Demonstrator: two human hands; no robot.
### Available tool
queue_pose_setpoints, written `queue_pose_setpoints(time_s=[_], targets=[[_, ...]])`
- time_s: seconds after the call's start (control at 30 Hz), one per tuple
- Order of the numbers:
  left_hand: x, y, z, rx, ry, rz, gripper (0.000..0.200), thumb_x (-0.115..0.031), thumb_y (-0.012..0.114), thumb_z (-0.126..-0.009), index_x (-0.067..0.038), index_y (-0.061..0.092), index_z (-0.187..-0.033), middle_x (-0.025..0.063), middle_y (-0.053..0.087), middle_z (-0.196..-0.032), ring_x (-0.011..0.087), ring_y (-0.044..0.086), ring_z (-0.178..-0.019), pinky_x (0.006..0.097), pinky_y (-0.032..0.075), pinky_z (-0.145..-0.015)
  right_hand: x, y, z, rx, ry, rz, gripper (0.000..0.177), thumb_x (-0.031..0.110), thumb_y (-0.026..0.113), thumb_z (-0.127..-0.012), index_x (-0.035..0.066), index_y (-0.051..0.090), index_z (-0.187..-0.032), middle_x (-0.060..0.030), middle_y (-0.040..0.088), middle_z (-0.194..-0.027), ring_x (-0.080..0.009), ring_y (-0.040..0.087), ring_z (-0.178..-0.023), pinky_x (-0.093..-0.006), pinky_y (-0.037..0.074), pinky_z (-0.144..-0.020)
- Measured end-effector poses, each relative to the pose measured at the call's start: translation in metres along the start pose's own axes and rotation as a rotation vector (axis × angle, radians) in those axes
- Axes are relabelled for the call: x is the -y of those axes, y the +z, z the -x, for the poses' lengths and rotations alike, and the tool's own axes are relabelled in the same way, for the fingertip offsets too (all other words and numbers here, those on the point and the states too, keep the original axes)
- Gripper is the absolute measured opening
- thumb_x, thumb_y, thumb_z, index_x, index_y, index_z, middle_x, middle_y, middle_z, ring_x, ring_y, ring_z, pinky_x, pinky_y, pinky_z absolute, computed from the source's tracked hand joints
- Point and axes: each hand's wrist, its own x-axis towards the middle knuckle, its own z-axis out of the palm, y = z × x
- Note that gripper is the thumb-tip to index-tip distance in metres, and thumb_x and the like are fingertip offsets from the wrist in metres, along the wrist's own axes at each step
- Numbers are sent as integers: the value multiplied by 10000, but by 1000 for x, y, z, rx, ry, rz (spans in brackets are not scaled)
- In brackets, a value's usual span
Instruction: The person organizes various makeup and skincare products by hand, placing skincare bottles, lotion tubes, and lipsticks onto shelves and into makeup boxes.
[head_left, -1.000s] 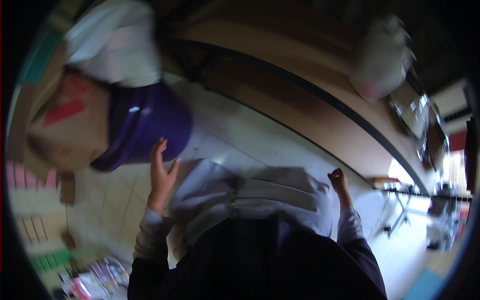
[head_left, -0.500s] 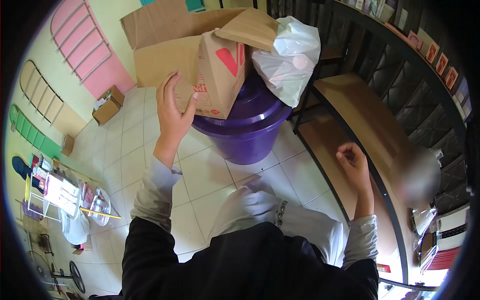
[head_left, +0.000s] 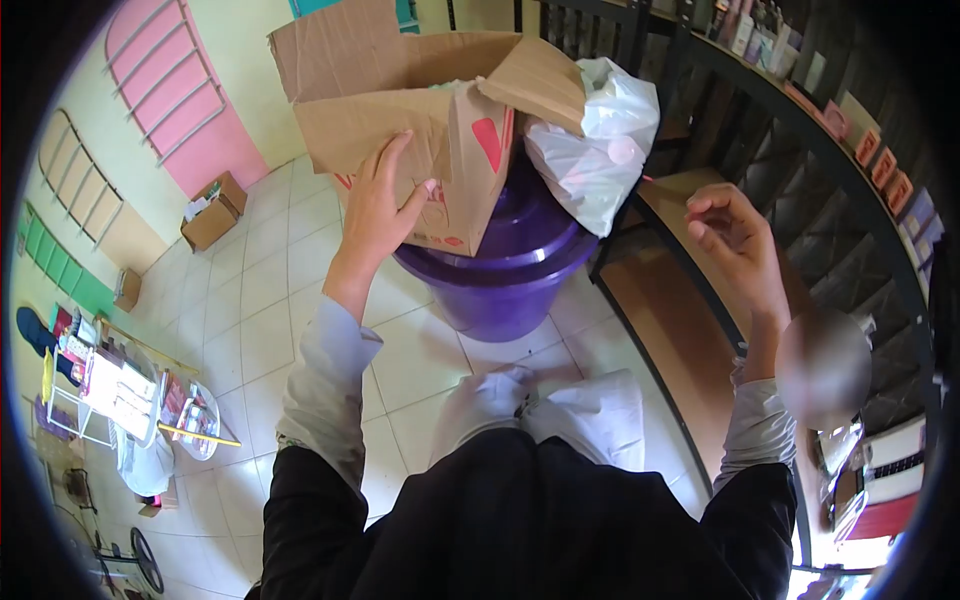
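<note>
An open cardboard box (head_left: 470,170) with raised flaps rests on the lid of a purple tub (head_left: 500,285). My left hand (head_left: 378,205) is at the front of the box, fingers apart, over its hanging flap; whether the fingertips touch it I cannot tell. To the right of the box, a white plastic bag (head_left: 600,150) leans on the tub's lid. My right hand (head_left: 735,240) is raised over the brown shelves, its fingers curled but apart, with nothing seen between them.
A dark-framed shelf unit (head_left: 670,340) stands on the right, with small goods on a top ledge (head_left: 840,120). A small box (head_left: 213,210) lies by the left wall. A white rack (head_left: 120,390) with goods and a fan wheel (head_left: 147,560) are at lower left.
My right hand has risen and its fingers have opened somewhat. My left hand has shifted right a little. The box, tub and bag appear slightly lower and further right in view.
</note>
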Motion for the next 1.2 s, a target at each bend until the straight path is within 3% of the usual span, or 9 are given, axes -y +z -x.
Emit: queue_pose_setpoints(time_s=[0.07, 0.23, 0.5, 0.67, 0.73, 0.87, 0.9, 1.0, 1.2], targets=[[0, -7, -12, -15, -49, -9, 559, -170, 644, -849, -63, 421, -1351, 137, 419, -1407, 259, 470, -1219, 322, 445, -910, -2, 4, -35, 16, -45, -148, 157, 9, 638, -855, 29, 581, -1001, -18, 560, -967, -102, 559, -924, -244, 447, -832], [6, -7, -57, -180, -84, 27, 419, -188, 615, -850, -34, 528, -1229, 159, 512, -1274, 343, 504, -1148, 380, 414, -955, -18, 22, -140, 95, -243, -222, 143, 15, 652, -839, 26, 604, -973, -21, 559, -978, -113, 557, -925, -255, 439, -823], [22, 1, -83, -130, -221, -26, 159, -100, 571, -823, -17, 604, -955, 156, 601, -995, 338, 575, -914, 384, 460, -787, -23, 44, -299, 327, -427, -101, 183, 77, 681, -815, 36, 619, -982, -29, 575, -989, -130, 588, -891, -258, 467, -768], [26, 9, -81, -194, -220, 7, 176, -67, 582, -787, -5, 596, -952, 147, 590, -963, 306, 564, -821, 374, 460, -714, -39, 78, -366, 624, -405, 80, 221, 126, 679, -828, 52, 611, -1025, -42, 589, -1002, -159, 593, -905, -285, 475, -781], [26, 9, -80, -184, -221, 15, 183, -66, 583, -784, -7, 598, -957, 144, 590, -964, 295, 560, -799, 374, 459, -697, -51, 98, -381, 776, -373, 166, 258, 139, 684, -829, 53, 602, -1058, -29, 588, -1035, -147, 571, -956, -282, 458, -817], [42, 15, -74, -214, -107, 15, 216, -126, 606, -776, -8, 613, -957, 138, 599, -919, 266, 557, -728, 350, 440, -633, -77, 140, -395, 987, -355, 454, 364, 199, 711, -795, 38, 595, -1100, -99, 624, -1083, -245, 593, -960, -365, 477, -824], [46, 19, -73, -238, -96, -3, 225, -174, 615, -778, -14, 630, -936, 128, 605, -885, 253, 555, -698, 338, 423, -600, -80, 150, -395, 1013, -280, 540, 480, 269, 750, -744, 32, 580, -1125, -151, 630, -1092, -312, 606, -962, -405, 482, -824], [51, 19, -75, -238, -46, -17, 223, -202, 614, -786, -26, 645, -918, 115, 608, -872, 246, 556, -690, 336, 411, -580, -82, 179, -395, 1198, -128, 745, 596, 331, 785, -683, 24, 562, -1142, -178, 638, -1067, -337, 616, -962, -411, 486, -823], [61, 22, -75, -269, 65, -39, 258, -263, 626, -798, -39, 666, -919, 94, 628, -858, 190, 554, -660, 299, 380, -544, -106, 204, -388, 1325, -100, 794, 590, 299, 777, -662, 7, 550, -1122, -206, 643, -995, -352, 621, -944, -424, 487, -815]])
